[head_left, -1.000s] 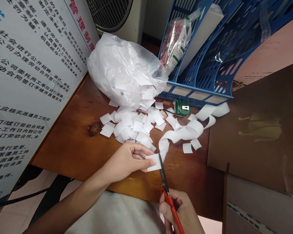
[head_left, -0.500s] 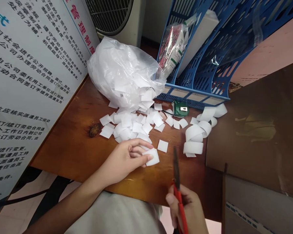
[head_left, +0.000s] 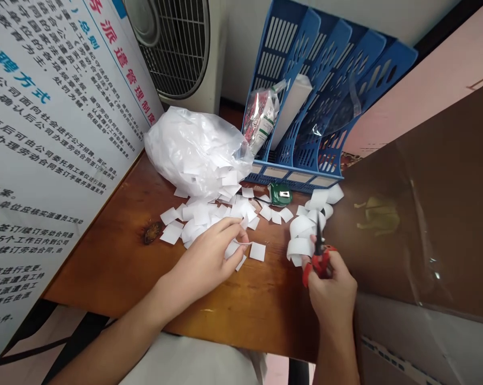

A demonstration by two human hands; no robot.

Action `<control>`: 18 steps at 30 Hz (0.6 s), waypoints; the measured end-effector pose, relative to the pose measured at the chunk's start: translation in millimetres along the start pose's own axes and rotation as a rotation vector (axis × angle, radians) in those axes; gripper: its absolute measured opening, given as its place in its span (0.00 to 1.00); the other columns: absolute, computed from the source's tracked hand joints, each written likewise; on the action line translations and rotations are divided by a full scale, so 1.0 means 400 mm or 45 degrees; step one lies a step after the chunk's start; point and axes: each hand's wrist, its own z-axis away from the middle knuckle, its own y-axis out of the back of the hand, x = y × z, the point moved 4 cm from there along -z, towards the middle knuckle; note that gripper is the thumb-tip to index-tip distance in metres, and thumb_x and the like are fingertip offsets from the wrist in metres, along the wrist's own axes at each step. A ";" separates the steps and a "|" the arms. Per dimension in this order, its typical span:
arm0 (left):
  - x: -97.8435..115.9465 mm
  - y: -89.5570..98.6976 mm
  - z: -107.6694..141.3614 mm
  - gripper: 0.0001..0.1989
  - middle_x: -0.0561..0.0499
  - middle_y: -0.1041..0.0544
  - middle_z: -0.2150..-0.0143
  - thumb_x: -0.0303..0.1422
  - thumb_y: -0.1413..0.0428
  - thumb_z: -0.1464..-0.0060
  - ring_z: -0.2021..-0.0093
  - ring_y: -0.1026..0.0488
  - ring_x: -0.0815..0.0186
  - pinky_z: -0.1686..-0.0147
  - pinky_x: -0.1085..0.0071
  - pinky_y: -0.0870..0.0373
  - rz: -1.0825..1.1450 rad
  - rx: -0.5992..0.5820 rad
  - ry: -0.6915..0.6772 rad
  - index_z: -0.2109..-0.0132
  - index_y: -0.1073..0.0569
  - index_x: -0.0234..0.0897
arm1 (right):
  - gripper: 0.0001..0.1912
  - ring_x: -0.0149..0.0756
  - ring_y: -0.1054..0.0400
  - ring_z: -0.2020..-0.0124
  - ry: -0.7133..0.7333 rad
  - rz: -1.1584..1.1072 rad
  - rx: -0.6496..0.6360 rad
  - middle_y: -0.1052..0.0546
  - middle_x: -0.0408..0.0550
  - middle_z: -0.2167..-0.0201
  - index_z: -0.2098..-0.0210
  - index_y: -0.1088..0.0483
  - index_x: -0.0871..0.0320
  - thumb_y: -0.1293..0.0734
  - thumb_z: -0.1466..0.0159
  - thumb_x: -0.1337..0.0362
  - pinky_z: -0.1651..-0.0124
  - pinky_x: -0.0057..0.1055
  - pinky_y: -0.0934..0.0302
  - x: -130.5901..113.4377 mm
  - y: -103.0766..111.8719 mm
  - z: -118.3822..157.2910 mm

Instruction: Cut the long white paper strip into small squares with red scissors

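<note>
1. White paper-like squares lie in a loose heap on a brown wooden tabletop, spilling around the mouth of a crumpled, translucent white plastic bag, where more of them show.

2. The left hand, its fingers drawn narrow, pinches a thin white piece, seen almost edge-on, at the near side of the heap. A lone white square lies flat just beside the fingertips.

3. The right hand is closed around red-handled scissors with dark blades, which point away from the person. Its fingertips are near a curled white strip; whether they also grip it cannot be told.

4. Work appears well under way: dozens of squares are separate, while the strip, looped in front of a blue perforated plastic file rack, looks uncut along the length in view. How much remains within its overlapping curls cannot be judged, nor can the bag's full contents.

5. A green tape measure rests between heap and rack, near several scattered squares. A white signboard with printed text stands at the tabletop's left edge.
</note>
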 end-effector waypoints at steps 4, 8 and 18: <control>-0.011 -0.009 -0.010 0.07 0.48 0.24 0.53 0.32 0.52 0.32 0.51 0.26 0.60 0.53 0.65 0.32 0.003 -0.002 0.008 0.55 0.30 0.38 | 0.06 0.31 0.41 0.73 0.071 0.025 -0.040 0.30 0.41 0.73 0.69 0.35 0.56 0.32 0.41 0.66 0.65 0.26 0.44 -0.010 -0.025 -0.025; -0.007 0.001 -0.004 0.05 0.45 0.27 0.44 0.31 0.50 0.33 0.37 0.32 0.58 0.41 0.64 0.37 0.025 0.087 -0.048 0.55 0.29 0.38 | 0.05 0.32 0.38 0.71 0.093 -0.020 -0.014 0.27 0.44 0.69 0.68 0.34 0.57 0.33 0.40 0.65 0.63 0.26 0.42 -0.045 -0.020 -0.042; 0.034 -0.005 0.036 0.02 0.54 0.37 0.31 0.32 0.38 0.43 0.31 0.39 0.58 0.33 0.64 0.42 0.386 -0.182 -0.071 0.63 0.19 0.43 | 0.10 0.30 0.46 0.72 0.159 -0.190 -0.478 0.38 0.39 0.75 0.73 0.42 0.56 0.33 0.43 0.70 0.68 0.27 0.49 -0.180 -0.022 -0.061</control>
